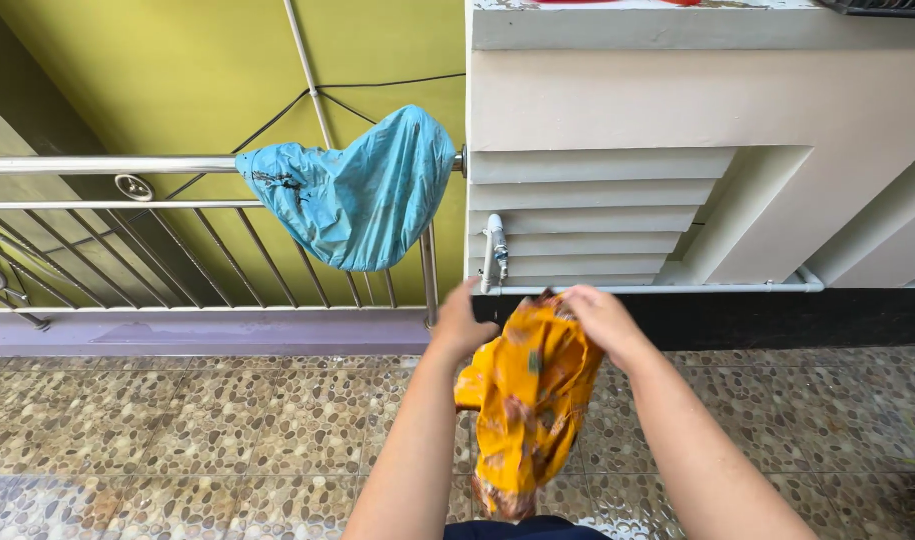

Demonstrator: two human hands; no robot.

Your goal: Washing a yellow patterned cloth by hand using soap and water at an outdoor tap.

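A crumpled orange-yellow patterned cloth hangs in front of me, held up by both hands. My left hand grips its upper left edge, and my right hand grips its top on the right. The cloth droops down between my forearms toward the pebble-patterned floor. Farther back, a light blue cloth is draped over the steel railing, to the upper left of my hands.
A white stepped wall stands ahead on the right, with a tap and a horizontal white pipe along its base. A purple curb runs under the railing. A yellow-green wall lies beyond.
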